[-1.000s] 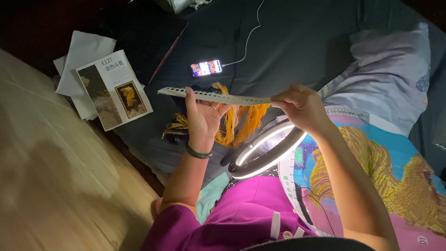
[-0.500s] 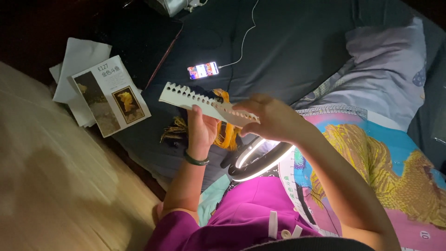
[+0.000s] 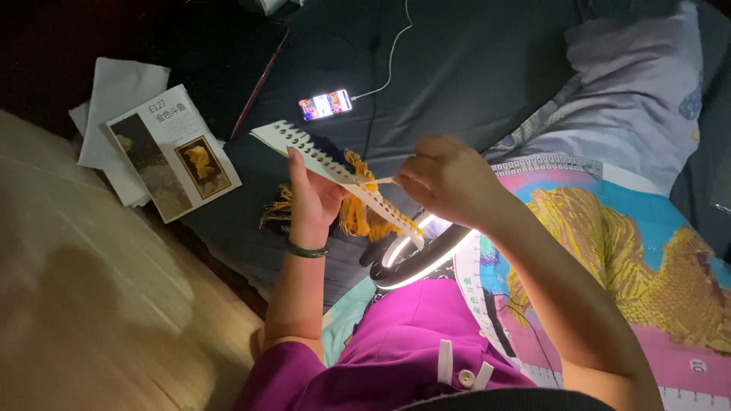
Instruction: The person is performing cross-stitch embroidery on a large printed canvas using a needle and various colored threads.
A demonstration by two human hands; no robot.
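Single view only, worn on the person's head. It looked steeply down over the chest and lap, close enough that both forearms filled the middle. The left hand (image 3: 314, 199) and right hand (image 3: 449, 181) sat near centre. A dark bedcover (image 3: 472, 68) spread across the top, wooden floor (image 3: 91, 304) at lower left. No second view to overlap.

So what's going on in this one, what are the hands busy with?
A person in a magenta top holds a long white punched card strung with yellow and orange threads in the left hand. The right hand pinches at the card's middle, apparently at one strand. A lit ring lamp glows beneath. A colourful printed stitching canvas lies under the right arm; a picture leaflet and a lit, plugged-in phone rest on the dark bedding.
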